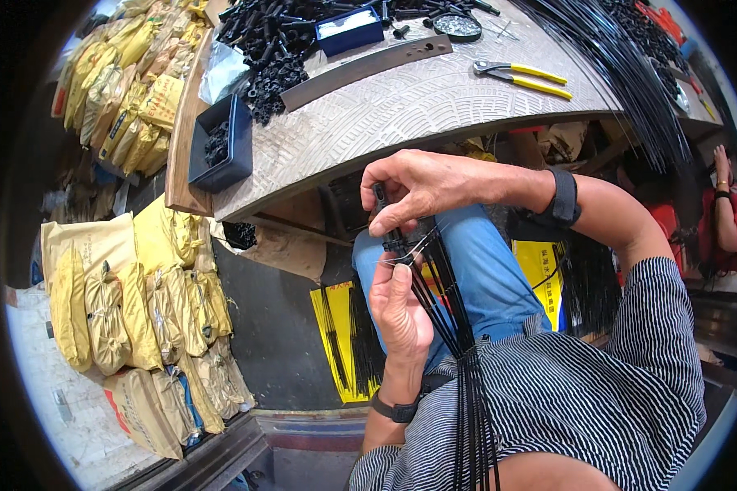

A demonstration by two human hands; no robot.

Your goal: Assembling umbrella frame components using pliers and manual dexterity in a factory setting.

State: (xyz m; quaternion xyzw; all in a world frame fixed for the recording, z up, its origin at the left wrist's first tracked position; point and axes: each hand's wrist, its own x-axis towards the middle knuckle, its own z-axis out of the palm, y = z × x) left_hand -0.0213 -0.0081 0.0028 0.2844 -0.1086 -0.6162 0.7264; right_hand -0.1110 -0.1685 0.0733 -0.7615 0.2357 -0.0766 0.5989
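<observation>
My right hand is closed around a black plastic tube, its thumb and fingers pressed to the tube's sides. Below it, my left hand pinches the lower end, where thin silver wire loops out near the thumb. Fanning down from this joint is a bundle of long thin black rods, which look like umbrella ribs; they run over my lap and along my striped shirt. The fingers hide exactly how the rods meet the tube.
On the patterned table lie yellow-handled cutting pliers, a flat metal bar, black plastic parts, a blue bin and more rods. Yellow sacks are stacked at left. Another person's arm shows at far right.
</observation>
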